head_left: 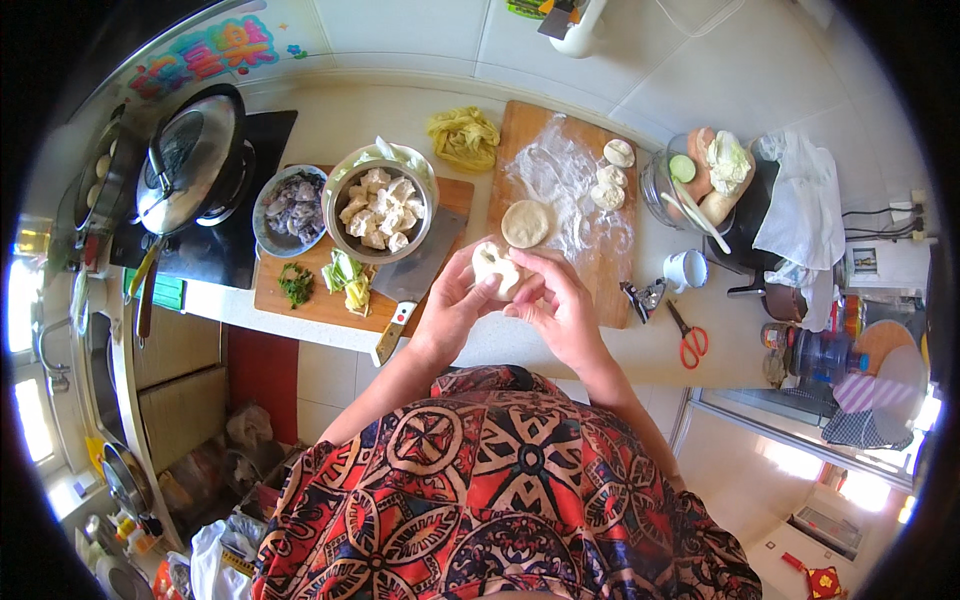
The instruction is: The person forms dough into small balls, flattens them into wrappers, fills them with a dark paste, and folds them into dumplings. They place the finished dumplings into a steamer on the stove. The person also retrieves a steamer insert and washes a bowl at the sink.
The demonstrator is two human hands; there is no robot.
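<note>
Between both hands I hold a piece of white dough (pixel 495 268) with a hollow in its top, just above the counter's near side. My left hand (pixel 456 292) cups it from the left, thumb on the front. On the other side, the fingers of my right hand (pixel 551 289) press its rim and underside. Right beyond the hands a flat round of dough (pixel 526 223) lies on a floured wooden board (pixel 517 127). Several small dough lumps (pixel 608 196) sit along that board's right side.
Left of my hands, a cleaver (pixel 420 262) lies on a second cutting board (pixel 262 289), handle past the counter edge. There stand a bowl of white chunks (pixel 381 210), a bowl of greyish pieces (pixel 294 210) and chopped greens (pixel 295 285). Scissors (pixel 688 337) and a mug (pixel 685 270) are at right.
</note>
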